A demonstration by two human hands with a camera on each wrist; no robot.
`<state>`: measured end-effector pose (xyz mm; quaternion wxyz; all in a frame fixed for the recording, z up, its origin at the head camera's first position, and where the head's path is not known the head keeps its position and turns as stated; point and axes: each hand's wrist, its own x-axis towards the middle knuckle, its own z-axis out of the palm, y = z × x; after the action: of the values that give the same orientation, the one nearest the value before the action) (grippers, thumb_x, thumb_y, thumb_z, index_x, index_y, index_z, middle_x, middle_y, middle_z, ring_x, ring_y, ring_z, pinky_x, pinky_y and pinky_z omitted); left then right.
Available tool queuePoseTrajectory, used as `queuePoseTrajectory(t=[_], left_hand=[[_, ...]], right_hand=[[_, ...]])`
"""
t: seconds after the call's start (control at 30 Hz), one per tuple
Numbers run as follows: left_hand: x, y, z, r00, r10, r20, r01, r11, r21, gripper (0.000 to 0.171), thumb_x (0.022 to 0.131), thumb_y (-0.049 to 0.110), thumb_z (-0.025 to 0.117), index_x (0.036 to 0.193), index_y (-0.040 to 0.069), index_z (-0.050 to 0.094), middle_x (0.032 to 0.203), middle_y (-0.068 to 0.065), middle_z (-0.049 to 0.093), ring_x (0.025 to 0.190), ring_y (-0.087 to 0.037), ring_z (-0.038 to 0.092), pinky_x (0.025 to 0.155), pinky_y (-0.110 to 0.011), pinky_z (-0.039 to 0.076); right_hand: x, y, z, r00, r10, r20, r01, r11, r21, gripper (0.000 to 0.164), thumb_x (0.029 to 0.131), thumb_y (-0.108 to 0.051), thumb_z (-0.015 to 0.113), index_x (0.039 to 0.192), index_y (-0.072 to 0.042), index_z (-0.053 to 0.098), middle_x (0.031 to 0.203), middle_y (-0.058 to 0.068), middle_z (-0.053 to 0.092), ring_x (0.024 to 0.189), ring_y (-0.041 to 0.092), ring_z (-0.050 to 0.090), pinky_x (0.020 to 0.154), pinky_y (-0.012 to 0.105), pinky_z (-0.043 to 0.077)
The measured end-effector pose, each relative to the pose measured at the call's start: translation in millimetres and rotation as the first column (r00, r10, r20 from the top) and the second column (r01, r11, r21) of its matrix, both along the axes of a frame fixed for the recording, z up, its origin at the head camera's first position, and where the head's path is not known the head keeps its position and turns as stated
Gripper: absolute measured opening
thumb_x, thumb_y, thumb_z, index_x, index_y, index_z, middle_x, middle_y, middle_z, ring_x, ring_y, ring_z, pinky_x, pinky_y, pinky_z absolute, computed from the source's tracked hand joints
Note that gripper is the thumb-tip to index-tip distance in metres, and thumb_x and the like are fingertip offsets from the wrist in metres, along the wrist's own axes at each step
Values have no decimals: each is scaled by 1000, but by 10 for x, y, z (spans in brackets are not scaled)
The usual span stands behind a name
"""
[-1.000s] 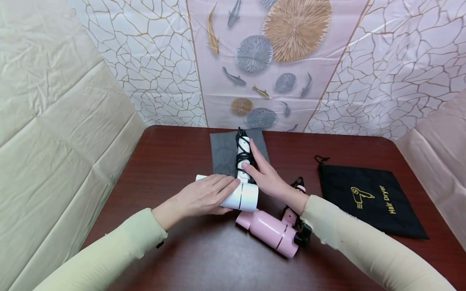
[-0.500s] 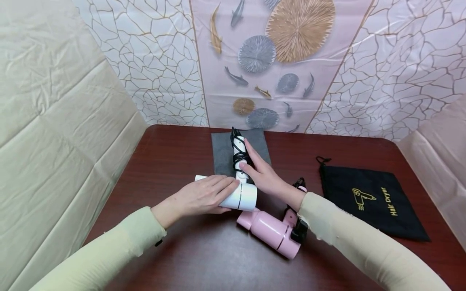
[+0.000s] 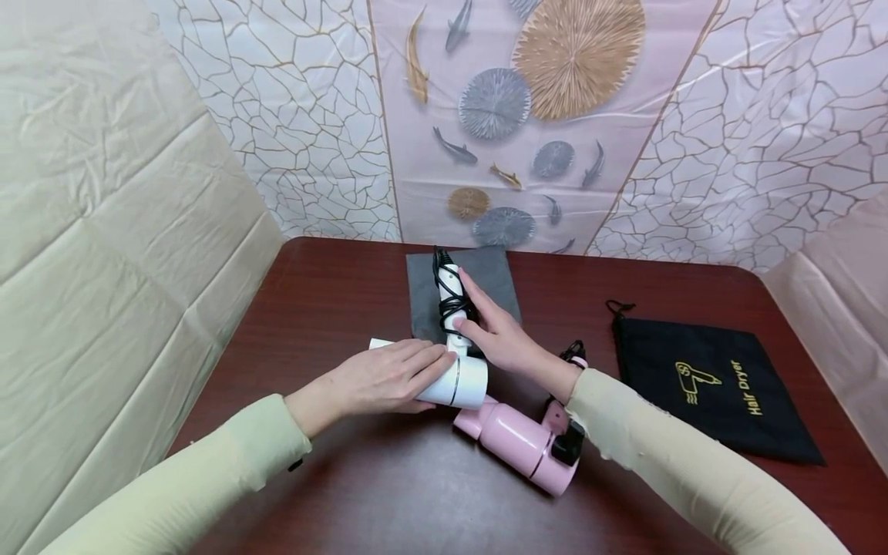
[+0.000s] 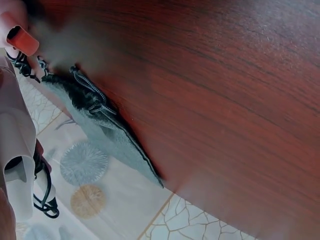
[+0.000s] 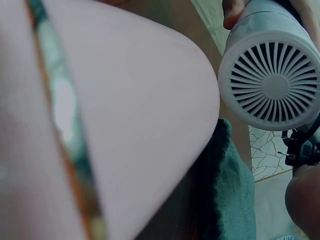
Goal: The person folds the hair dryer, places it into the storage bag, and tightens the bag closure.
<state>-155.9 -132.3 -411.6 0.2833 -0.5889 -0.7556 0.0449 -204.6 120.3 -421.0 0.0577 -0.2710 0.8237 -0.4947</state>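
A white hair dryer [image 3: 468,381] with a black cord [image 3: 454,307] wound round its handle is held by both hands. My left hand [image 3: 388,378] grips its barrel from above. Upright along the handle, my right hand [image 3: 502,335] holds it, thumb in front and fingers on the right side. The right wrist view shows the dryer's round slotted grille [image 5: 275,85] and the cord's plug [image 5: 302,151]. In the left wrist view, the white nozzle [image 4: 20,185] enters at the left edge. A pink hair dryer [image 3: 513,439] lies just below, partly covered by my right forearm.
A flat grey drawstring bag [image 3: 423,285] lies at the table's back edge, behind the white dryer; the left wrist view shows its cords [image 4: 92,90]. On the right is a black bag [image 3: 721,385] lettered "Hair Dryer". Draped fabric [image 3: 173,231] surrounds the dark red table [image 3: 333,285].
The white dryer's handle has tipped to the left, with my right hand following it. My left hand keeps its grip on the barrel. The head view has shifted slightly.
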Motion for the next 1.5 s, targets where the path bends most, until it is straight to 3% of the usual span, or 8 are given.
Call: queuePoseTrajectory(t=[0.23,0.47,0.63,0.8,0.97,1.17,1.5], left_hand=[[14,-6,26,999,-17,-47,16,1000,-22,72,91,44,82,139,-4,58,129,-13,68,116,-25,68,106,-35,54],[14,34,103,995,-85,-61,81,995,-54,71,91,46,80,138,-3,60,128,-12,69,116,-25,68,105,-35,55],[-7,31,128,996,-82,-35,80,996,-49,71,92,45,81,139,-3,59,130,-11,69,119,-25,67,107,-36,54],[-31,-6,128,994,-80,-70,74,994,-79,70,94,46,79,141,-2,60,136,-12,68,124,-26,66,110,-37,52],[-50,-58,115,989,-84,-119,70,991,-118,68,96,47,77,142,-1,60,139,-13,67,128,-26,65,114,-38,49],[-56,-87,87,981,-105,-162,85,988,-130,67,98,47,75,141,-1,61,139,-14,68,128,-25,66,114,-38,49],[-52,-100,78,966,-156,-204,128,981,-146,67,99,49,73,141,-2,61,139,-15,68,126,-26,67,113,-38,51]], right_hand=[[18,1,22,1000,10,-15,-10,1000,-7,76,110,-17,58,173,-20,16,179,3,16,163,26,19,124,55,34],[42,-30,80,986,104,-133,-95,993,71,69,103,-12,56,169,-15,34,171,8,37,156,29,39,125,53,34],[9,22,149,987,134,-90,-126,988,86,68,107,-15,56,170,-16,31,173,8,34,159,27,33,126,54,31],[10,27,180,990,142,-22,-141,989,53,63,113,-21,52,171,-21,27,176,0,26,162,21,24,129,50,25],[26,0,144,989,138,-48,-134,988,73,61,116,-26,46,172,-21,23,177,1,22,163,20,21,130,49,24],[32,-34,87,986,134,-98,-127,989,80,60,115,-22,47,171,-16,27,176,5,26,162,25,25,129,51,26],[28,-36,82,984,162,-81,-152,982,113,57,115,-26,47,170,-19,31,175,4,30,161,24,28,128,52,28]])
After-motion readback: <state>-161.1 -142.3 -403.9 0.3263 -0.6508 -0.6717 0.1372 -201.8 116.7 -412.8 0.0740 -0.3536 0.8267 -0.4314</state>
